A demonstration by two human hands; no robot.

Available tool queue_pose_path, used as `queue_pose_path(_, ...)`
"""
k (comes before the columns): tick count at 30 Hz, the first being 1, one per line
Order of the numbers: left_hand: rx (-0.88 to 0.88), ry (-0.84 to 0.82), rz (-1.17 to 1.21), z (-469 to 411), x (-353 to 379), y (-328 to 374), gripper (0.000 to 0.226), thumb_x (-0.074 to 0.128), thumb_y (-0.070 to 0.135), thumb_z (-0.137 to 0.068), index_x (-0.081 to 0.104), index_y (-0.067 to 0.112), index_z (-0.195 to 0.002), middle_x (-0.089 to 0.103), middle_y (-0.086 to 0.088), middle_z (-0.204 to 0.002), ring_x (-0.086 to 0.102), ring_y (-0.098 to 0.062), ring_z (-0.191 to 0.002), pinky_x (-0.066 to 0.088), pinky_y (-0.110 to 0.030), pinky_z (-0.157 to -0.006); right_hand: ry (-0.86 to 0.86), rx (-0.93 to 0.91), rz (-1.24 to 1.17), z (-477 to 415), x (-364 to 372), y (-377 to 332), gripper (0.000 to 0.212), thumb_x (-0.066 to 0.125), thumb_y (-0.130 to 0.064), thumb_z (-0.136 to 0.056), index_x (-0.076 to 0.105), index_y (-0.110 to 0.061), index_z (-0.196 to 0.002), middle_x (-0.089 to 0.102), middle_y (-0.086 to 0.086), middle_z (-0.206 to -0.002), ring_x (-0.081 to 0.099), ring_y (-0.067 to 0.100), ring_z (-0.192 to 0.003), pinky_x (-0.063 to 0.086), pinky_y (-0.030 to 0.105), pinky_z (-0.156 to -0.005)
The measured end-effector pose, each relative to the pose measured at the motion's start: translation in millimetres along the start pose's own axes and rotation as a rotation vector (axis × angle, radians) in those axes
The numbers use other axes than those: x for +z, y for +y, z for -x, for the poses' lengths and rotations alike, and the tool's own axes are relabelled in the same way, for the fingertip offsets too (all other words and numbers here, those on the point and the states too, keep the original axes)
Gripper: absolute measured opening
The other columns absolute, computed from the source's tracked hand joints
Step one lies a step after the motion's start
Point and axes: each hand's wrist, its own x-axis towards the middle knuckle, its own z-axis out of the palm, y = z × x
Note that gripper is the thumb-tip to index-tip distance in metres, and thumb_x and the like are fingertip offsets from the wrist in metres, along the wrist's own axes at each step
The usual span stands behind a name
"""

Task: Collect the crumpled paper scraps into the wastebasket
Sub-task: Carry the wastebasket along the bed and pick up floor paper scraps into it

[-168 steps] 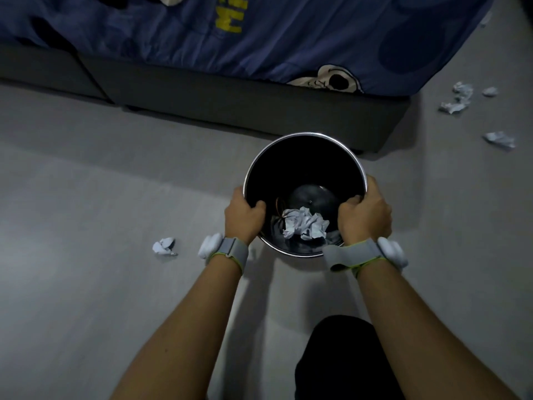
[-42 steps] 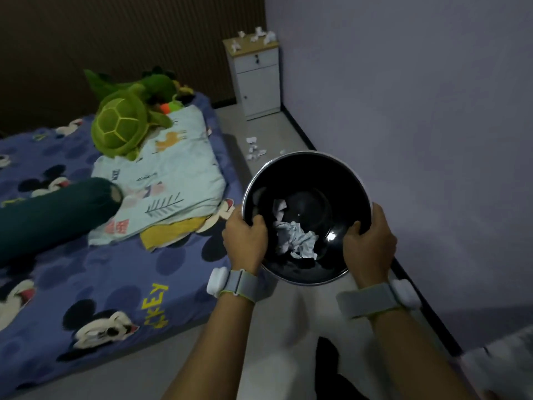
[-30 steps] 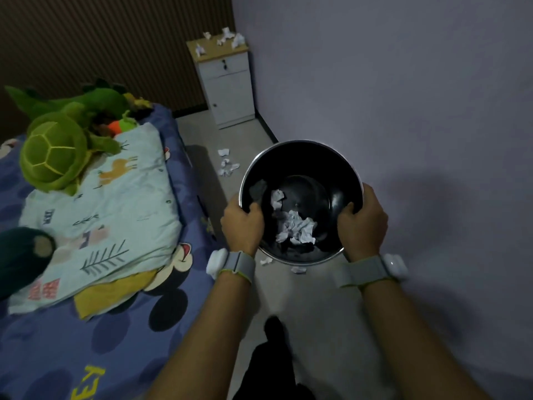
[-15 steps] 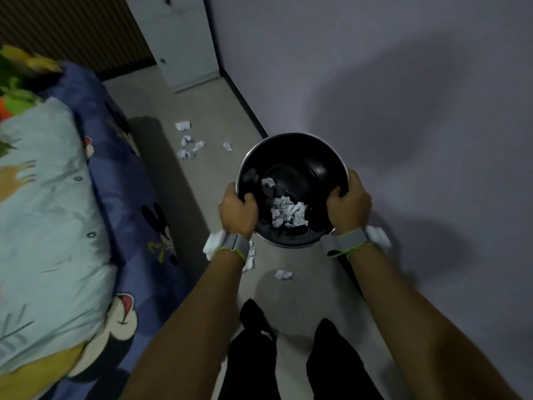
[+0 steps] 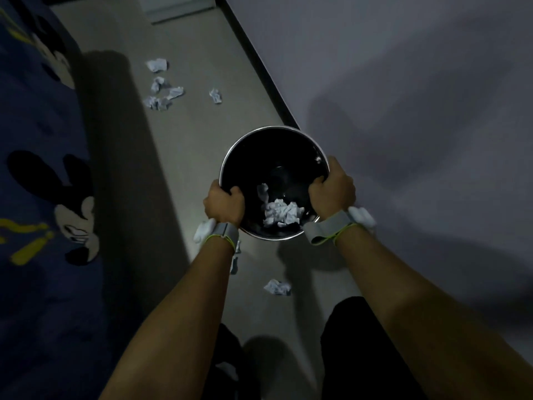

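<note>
I hold a round black wastebasket with a metal rim (image 5: 261, 133) above the floor. My left hand (image 5: 224, 205) grips its left rim and my right hand (image 5: 331, 189) grips its right rim. Crumpled white paper (image 5: 281, 213) lies in the bottom of the basket. One paper scrap (image 5: 277, 287) lies on the floor just below the basket, near my legs. Another scrap (image 5: 235, 259) shows partly behind my left wrist. Several more scraps (image 5: 161, 93) lie farther ahead on the floor, with a single one (image 5: 215, 95) to their right.
A bed with a blue cartoon-print sheet (image 5: 37, 168) fills the left side. A pale wall (image 5: 403, 96) with a dark baseboard (image 5: 259, 67) runs along the right. The base of a white cabinet (image 5: 178, 10) stands at the far end of the narrow floor strip.
The view has tilted further down and I have moved forward along the gap between bed and wall. The basket stays gripped in both hands and sits lower in view.
</note>
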Motion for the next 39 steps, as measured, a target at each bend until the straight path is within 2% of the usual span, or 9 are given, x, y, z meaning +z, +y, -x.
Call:
queue_pose_path(17, 0.02, 0.021, -0.018, -32, 86, -89, 0.029, 0.047, 0.02, -0.091, 0.05, 0.005, -0.116, 0.062, -0.025, -0.11, 0.057, -0.043, -0.101, 0.036, -0.03, -0.074, -0.122, -0.069, -0.053, -33, 83, 76, 0.046, 0.043, -0.01, -0.078, 0.054, -0.027, -0.119, 0.066, 0.017, -0.106, 0.061, 0.043, -0.093, 0.052, 0.042, -0.077)
queue_pose_path(23, -0.006, -0.027, 0.059, -30, 88, -100, 0.041, 0.026, 0.048, -0.1, 0.048, 0.015, -0.109, 0.059, -0.022, -0.118, 0.054, -0.039, -0.11, 0.035, -0.034, -0.084, -0.114, -0.075, -0.065, -32, 88, 86, 0.05, 0.041, -0.008, -0.08, 0.052, -0.028, -0.124, 0.066, 0.015, -0.11, 0.061, 0.041, -0.098, 0.051, 0.039, -0.079)
queue_pose_path(26, -0.006, -0.098, 0.218, -24, 85, -106, 0.056, 0.016, 0.061, -0.096, 0.051, 0.025, -0.122, 0.053, -0.009, -0.137, 0.046, -0.027, -0.127, 0.03, -0.031, -0.098, -0.11, -0.078, -0.086, -32, 86, 88, 0.048, 0.041, -0.005, -0.081, 0.052, -0.026, -0.123, 0.065, 0.015, -0.112, 0.062, 0.04, -0.098, 0.045, 0.033, -0.073)
queue_pose_path(28, -0.067, -0.035, 0.419, -21, 85, -110, 0.065, 0.019, 0.07, -0.086, 0.054, 0.03, -0.123, 0.058, -0.004, -0.132, 0.052, -0.026, -0.122, 0.037, -0.035, -0.103, -0.109, -0.091, -0.096, -31, 84, 89, 0.048, 0.041, -0.004, -0.081, 0.053, -0.025, -0.122, 0.065, 0.015, -0.111, 0.062, 0.039, -0.097, 0.041, 0.029, -0.07)
queue_pose_path(31, -0.238, 0.235, 0.691, -9, 91, -125, 0.035, 0.036, 0.045, -0.088, 0.054, 0.019, -0.104, 0.063, -0.002, -0.097, 0.06, -0.021, -0.082, 0.049, -0.021, -0.065, -0.105, -0.084, -0.1, -32, 83, 88, 0.049, 0.042, -0.005, -0.081, 0.053, -0.026, -0.124, 0.066, 0.015, -0.111, 0.062, 0.039, -0.097, 0.041, 0.029, -0.07)
queue_pose_path(33, -0.258, 0.263, 0.479, 8, 101, -147, 0.011, 0.042, 0.022, -0.093, 0.051, 0.017, -0.097, 0.058, -0.002, -0.088, 0.056, -0.02, -0.072, 0.044, -0.015, -0.053, -0.106, -0.066, -0.089, -32, 82, 88, 0.05, 0.042, -0.006, -0.08, 0.052, -0.026, -0.125, 0.065, 0.015, -0.112, 0.062, 0.04, -0.098, 0.042, 0.031, -0.072)
queue_pose_path(34, -0.184, 0.166, 0.306, 16, 109, -165, 0.008, 0.047, 0.019, -0.09, 0.054, 0.018, -0.095, 0.058, -0.003, -0.088, 0.057, -0.023, -0.075, 0.046, -0.019, -0.061, -0.106, -0.056, -0.084, -31, 82, 88, 0.051, 0.042, -0.006, -0.08, 0.051, -0.027, -0.126, 0.065, 0.016, -0.112, 0.062, 0.04, -0.098, 0.044, 0.032, -0.073)
queue_pose_path(36, 0.037, -0.226, -0.069, 30, 129, -200, 0.029, 0.054, 0.036, -0.074, 0.063, 0.018, -0.094, 0.062, -0.007, -0.097, 0.061, -0.032, -0.09, 0.051, -0.031, -0.079, -0.105, -0.038, -0.069, -31, 82, 88, 0.051, 0.042, -0.007, -0.081, 0.049, -0.028, -0.127, 0.064, 0.017, -0.113, 0.061, 0.041, -0.099, 0.048, 0.036, -0.077)
queue_pose_path(39, 0.198, -0.671, -0.684, 46, 151, -234, 0.051, 0.062, 0.048, -0.077, 0.06, 0.028, -0.123, 0.046, -0.009, -0.133, 0.046, -0.034, -0.119, 0.042, -0.037, -0.095, -0.101, -0.016, -0.055, -32, 83, 84, 0.051, 0.043, -0.008, -0.08, 0.049, -0.029, -0.127, 0.064, 0.018, -0.113, 0.061, 0.042, -0.098, 0.048, 0.039, -0.078)
